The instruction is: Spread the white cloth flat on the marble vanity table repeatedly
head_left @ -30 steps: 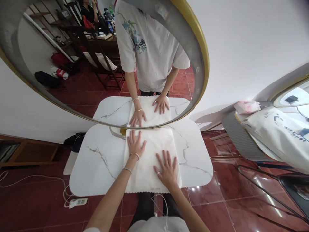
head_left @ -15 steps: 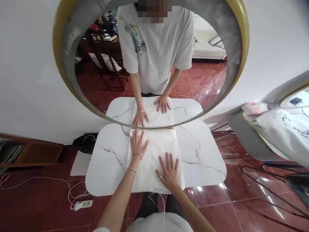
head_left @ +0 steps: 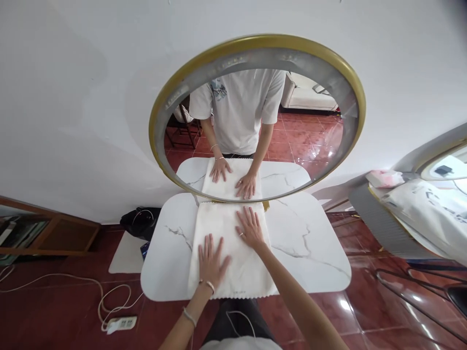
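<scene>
A white cloth with a scalloped edge (head_left: 237, 277) lies flat across the middle of the marble-patterned table (head_left: 166, 262). Palm down on its left part rests my left hand (head_left: 211, 265), fingers spread, with bracelets at the wrist. Farther back, my right hand (head_left: 251, 228) presses flat on the cloth's right side, fingers apart, a ring on one finger. Both hands are open and grip nothing. The cloth's near edge hangs at the table's front edge, and small print shows close to it.
A gold-rimmed round mirror (head_left: 255, 41) stands against the wall at the table's back and reflects the person. To the right, a second table holds a white bag (head_left: 423, 201) and a tissue pack (head_left: 385, 178). A power strip (head_left: 122, 323) and cables lie on the floor at left.
My left hand has slid back toward me, while my right hand has moved forward toward the mirror. The view has tilted upward, so the mirror's whole rim shows.
</scene>
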The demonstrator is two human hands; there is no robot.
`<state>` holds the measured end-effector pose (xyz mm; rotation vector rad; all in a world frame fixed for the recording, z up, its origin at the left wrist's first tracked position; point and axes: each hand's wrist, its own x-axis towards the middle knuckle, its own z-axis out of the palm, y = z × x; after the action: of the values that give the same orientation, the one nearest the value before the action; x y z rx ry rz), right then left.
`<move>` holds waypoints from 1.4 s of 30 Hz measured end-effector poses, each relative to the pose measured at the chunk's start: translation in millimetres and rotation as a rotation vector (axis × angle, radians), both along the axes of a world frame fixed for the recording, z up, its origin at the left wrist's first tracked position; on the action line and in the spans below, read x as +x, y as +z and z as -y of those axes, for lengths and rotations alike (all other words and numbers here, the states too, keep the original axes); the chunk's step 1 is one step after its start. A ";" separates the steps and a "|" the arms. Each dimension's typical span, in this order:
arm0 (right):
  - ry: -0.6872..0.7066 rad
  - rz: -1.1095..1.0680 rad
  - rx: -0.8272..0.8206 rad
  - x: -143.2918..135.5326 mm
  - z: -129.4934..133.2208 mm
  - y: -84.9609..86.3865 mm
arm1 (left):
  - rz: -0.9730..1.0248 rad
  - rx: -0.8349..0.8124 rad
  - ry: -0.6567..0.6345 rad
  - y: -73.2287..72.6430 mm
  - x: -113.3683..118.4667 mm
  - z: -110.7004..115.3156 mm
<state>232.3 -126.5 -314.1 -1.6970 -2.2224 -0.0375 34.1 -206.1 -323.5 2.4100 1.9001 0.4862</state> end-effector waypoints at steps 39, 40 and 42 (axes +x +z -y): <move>-0.089 0.075 -0.045 -124.0 20.2 -2.6 | 0.006 -0.157 -0.036 24.9 -150.3 -1.2; -0.081 0.085 -0.040 -126.1 20.2 -1.8 | 0.018 -0.165 -0.017 26.0 -149.5 -11.1; -0.053 0.109 -0.029 -131.0 14.8 -0.3 | 0.047 -0.163 -0.009 27.5 -145.8 -39.0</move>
<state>101.2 -141.3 -314.5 -1.8095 -2.2659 -0.1137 -111.7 -167.1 -296.0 2.2830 1.8324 0.3678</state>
